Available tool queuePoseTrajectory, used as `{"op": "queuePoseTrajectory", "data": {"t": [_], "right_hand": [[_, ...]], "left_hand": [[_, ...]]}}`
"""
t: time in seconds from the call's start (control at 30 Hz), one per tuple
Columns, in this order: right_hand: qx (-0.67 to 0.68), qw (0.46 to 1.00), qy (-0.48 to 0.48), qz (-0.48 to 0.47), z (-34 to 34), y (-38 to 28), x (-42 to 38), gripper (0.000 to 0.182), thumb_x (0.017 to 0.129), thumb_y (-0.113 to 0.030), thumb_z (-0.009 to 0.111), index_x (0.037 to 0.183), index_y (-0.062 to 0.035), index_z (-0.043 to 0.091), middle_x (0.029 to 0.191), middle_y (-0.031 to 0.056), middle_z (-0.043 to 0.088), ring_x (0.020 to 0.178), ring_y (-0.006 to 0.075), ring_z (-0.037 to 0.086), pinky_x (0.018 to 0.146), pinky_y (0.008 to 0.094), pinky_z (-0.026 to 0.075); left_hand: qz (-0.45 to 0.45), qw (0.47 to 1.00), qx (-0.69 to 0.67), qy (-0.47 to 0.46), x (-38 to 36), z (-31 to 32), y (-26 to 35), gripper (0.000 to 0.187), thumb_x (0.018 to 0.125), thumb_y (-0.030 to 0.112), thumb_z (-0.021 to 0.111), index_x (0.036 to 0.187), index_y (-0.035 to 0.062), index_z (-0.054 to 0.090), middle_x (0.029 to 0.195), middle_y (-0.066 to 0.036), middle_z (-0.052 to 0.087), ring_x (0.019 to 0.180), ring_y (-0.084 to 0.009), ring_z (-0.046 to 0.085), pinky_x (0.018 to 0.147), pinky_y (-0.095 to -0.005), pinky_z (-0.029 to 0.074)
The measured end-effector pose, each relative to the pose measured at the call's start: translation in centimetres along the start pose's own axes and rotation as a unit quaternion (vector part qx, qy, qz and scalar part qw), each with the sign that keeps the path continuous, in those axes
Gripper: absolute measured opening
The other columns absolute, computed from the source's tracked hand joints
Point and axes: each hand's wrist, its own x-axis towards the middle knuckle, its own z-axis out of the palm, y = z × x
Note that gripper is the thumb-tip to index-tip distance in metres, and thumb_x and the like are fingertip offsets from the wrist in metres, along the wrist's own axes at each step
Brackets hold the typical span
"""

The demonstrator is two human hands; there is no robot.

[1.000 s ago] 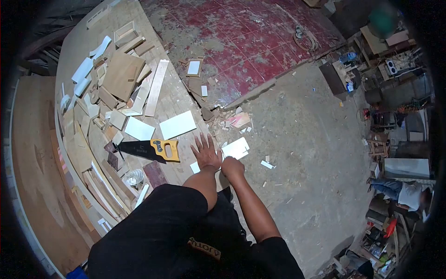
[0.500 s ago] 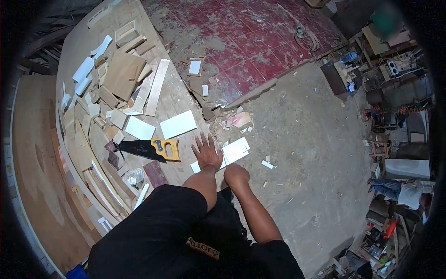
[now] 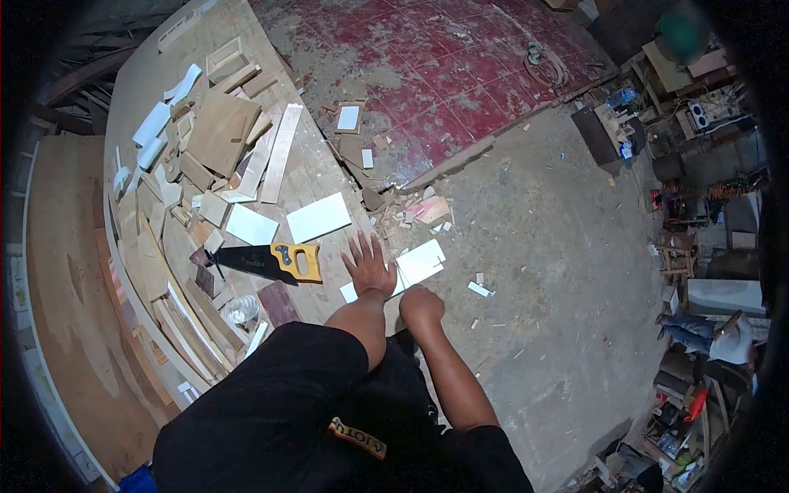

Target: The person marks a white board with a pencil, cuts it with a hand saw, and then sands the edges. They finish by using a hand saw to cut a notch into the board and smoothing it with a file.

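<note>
My left hand (image 3: 371, 267) lies flat with spread fingers on a white board (image 3: 420, 264) at the edge of the wooden table. The board sticks out past the edge over the floor and has a notch near its far end. Beside it my right hand (image 3: 422, 308) is closed in a fist at the board's near side; what it holds, if anything, is hidden. A handsaw (image 3: 256, 263) with a yellow and black handle rests on the table to the left. Two white panels, one a rectangle (image 3: 319, 218), lie beyond the saw.
Wood offcuts (image 3: 222, 131) are piled at the table's far left. A clear plastic roll (image 3: 242, 310) sits near my left arm. Small scraps (image 3: 481, 288) dot the concrete floor. At the far right a person (image 3: 719, 338) is near cluttered shelves.
The whole view has shifted slightly. My left hand is still flat on the board and my right hand is still closed beside it.
</note>
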Motion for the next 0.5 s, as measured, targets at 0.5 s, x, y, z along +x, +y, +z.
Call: {"op": "queuePoseTrajectory", "data": {"t": [0.5], "right_hand": [[-0.027,0.999,-0.022,-0.014,-0.7,0.0,-0.3,0.032,0.094,-0.018,0.048,0.111,-0.0003,0.069,0.109,0.0227,0.072,0.100,0.0370,0.072,0.083,0.0464,0.057]], "left_hand": [[0.008,1.000,0.006,0.024,-0.1,0.2,-0.1,0.080,0.094,0.046,0.044,0.160,0.0084,0.019,0.167,-0.019,0.002,0.153,-0.0419,0.000,0.120,-0.0635,0.002]]}}
